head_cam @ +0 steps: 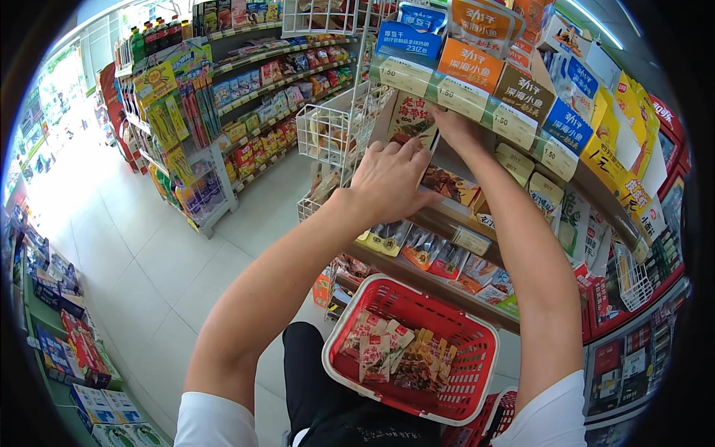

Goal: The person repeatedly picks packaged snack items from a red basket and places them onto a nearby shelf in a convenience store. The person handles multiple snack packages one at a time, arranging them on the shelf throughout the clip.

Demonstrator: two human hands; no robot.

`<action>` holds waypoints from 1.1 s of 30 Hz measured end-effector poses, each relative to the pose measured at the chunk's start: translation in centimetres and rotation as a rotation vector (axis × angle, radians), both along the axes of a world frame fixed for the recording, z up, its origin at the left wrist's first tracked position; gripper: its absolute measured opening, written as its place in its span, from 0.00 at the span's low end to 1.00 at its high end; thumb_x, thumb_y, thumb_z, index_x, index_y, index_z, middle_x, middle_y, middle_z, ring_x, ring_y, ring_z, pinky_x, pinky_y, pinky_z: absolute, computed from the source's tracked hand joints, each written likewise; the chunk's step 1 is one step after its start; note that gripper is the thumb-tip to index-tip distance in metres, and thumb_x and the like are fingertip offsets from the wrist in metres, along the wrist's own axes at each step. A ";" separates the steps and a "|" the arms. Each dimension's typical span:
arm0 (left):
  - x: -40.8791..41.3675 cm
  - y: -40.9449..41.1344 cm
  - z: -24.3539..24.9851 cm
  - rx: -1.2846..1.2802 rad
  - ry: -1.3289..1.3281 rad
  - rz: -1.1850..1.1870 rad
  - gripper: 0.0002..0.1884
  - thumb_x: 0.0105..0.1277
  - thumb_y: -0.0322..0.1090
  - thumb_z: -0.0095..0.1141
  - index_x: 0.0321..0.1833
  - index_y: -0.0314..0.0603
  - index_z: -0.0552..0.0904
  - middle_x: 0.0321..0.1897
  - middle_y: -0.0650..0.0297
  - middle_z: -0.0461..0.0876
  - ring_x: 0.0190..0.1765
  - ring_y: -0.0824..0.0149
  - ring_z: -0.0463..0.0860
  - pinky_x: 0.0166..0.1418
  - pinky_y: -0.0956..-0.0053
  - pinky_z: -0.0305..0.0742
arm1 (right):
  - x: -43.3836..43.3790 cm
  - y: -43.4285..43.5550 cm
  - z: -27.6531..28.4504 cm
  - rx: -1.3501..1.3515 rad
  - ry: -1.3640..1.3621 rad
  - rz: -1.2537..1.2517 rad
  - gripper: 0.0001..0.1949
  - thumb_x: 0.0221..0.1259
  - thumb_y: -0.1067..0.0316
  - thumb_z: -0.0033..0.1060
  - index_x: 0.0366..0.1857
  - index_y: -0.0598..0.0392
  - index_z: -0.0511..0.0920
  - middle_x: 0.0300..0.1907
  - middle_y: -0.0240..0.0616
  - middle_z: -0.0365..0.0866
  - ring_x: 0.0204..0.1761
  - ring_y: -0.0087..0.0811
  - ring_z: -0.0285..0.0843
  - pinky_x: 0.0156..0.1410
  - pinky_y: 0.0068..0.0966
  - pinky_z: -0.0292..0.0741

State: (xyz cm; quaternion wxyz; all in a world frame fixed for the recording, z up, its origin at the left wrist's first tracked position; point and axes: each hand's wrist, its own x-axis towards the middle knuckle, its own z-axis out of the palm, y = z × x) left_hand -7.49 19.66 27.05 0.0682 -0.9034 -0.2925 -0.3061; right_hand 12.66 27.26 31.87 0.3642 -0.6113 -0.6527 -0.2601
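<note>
My left hand (391,181) is in front of a snack display carton (410,114) on a shelf, palm down, thumb spread to the right. Its fingertips bend out of sight at the carton. My right hand (457,131) reaches under the upper shelf, its fingers at the right edge of the carton's printed panel; part of them is hidden. Below my arms, a red plastic shopping basket (475,385) with a white rim holds several pale snack packets (374,357) at its left and several brown-and-yellow packets (424,360) beside them.
A price-tagged shelf edge (463,95) with snack boxes overhangs my hands. White wire baskets (327,134) hang at the shelf's left end. A toothbrush rack (184,139) stands across the tiled aisle (151,268). Another red basket (475,427) is partly hidden below mine.
</note>
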 end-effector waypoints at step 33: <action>0.3 -0.6 0.2 -0.019 0.013 0.028 0.37 0.68 0.60 0.62 0.71 0.39 0.74 0.67 0.53 0.78 0.67 0.52 0.78 0.72 0.55 0.66 | 2.9 3.4 -1.9 0.058 0.155 0.045 0.27 0.71 0.46 0.63 0.66 0.51 0.76 0.67 0.43 0.78 0.69 0.44 0.73 0.73 0.40 0.68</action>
